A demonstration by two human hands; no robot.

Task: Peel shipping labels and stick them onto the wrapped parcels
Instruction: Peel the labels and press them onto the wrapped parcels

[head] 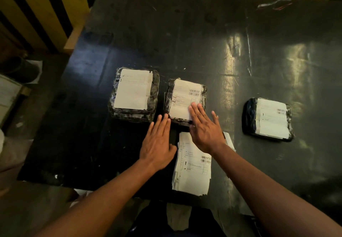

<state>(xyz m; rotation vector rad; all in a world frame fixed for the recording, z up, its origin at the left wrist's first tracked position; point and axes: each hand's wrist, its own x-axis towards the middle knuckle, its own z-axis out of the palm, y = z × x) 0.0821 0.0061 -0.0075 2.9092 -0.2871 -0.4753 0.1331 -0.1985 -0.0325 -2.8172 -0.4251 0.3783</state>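
While both arms reach forward over the black table (185, 38), the person's right hand (205, 133) lies flat and spread, palm down, with its fingertips (193, 107) on the near right corner of the white label (185, 99) that covers the middle parcel (186, 101). The left hand (159, 144) is likewise flat, fingers extended and held close together, just beside the near left corner of that parcel; whether it touches the wrapping cannot be told. Neither hand pinches anything.

Three parcels wrapped in dark plastic film lie on the table. The left parcel (134, 94) sits just beside the middle one and carries a pale label (132, 89) whose print is faint. The right parcel (268, 119) lies well apart from the other two, towards the table's right side, and bears its own label (272, 118) with barcodes visible.

Near the front edge, directly below the right wrist, rests a stack of label sheets (192, 170), printed side up, its upper part hidden by the right hand. Behind the table stands a yellow and black striped barrier (46, 10).
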